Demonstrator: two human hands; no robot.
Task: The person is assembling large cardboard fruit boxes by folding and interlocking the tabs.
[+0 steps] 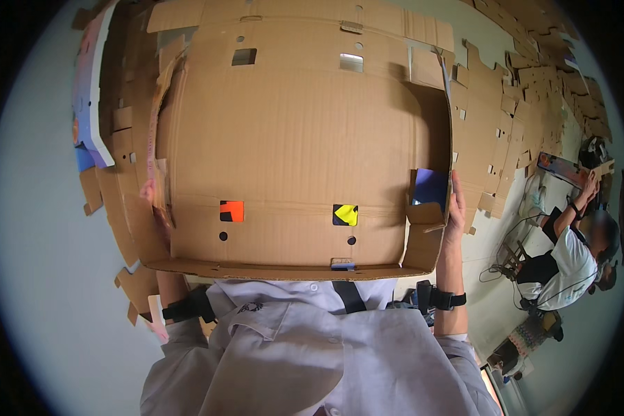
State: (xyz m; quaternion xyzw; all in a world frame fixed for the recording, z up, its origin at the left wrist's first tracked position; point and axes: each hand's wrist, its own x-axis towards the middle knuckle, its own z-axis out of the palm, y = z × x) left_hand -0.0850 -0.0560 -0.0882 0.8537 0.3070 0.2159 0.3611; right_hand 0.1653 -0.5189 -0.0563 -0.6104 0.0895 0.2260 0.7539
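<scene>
A large brown die-cut cardboard box blank [291, 152], partly folded with its side flaps turned up, fills the middle of the view in front of my chest. My right hand [455, 208] presses flat against its right side flap, fingers pointing up. My left hand [154, 201] grips the left edge, mostly hidden behind the flap. Through two square cut-outs show an orange patch [231, 211] and a yellow-and-black patch [345, 215].
Many flat cardboard blanks [506, 118] lie overlapping on the floor beyond and to the right. A printed white and blue blank [90, 97] lies at the left. Another person [568, 256] sits at the right handling cardboard, with cables beside them.
</scene>
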